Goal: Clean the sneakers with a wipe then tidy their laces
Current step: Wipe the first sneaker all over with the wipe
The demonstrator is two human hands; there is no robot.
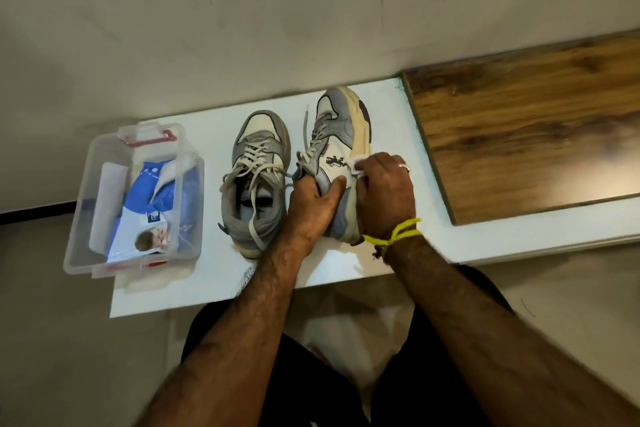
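Two grey and cream sneakers stand on a white board. The left sneaker (254,180) sits upright with loose laces trailing over its opening. The right sneaker (341,128) is tilted onto its side, its outer face and sole edge turned up. My left hand (311,208) grips that shoe at the collar, thumb lying across its side panel. My right hand (386,194) holds a white wipe (360,165) against the shoe's side near the sole; only a small corner of the wipe shows above my fingers.
A clear plastic box (86,218) with red latches stands at the left on the white board (214,284); a blue and white wipe pack (149,204) lies in it. A wooden panel (536,128) lies to the right. A wall rises behind.
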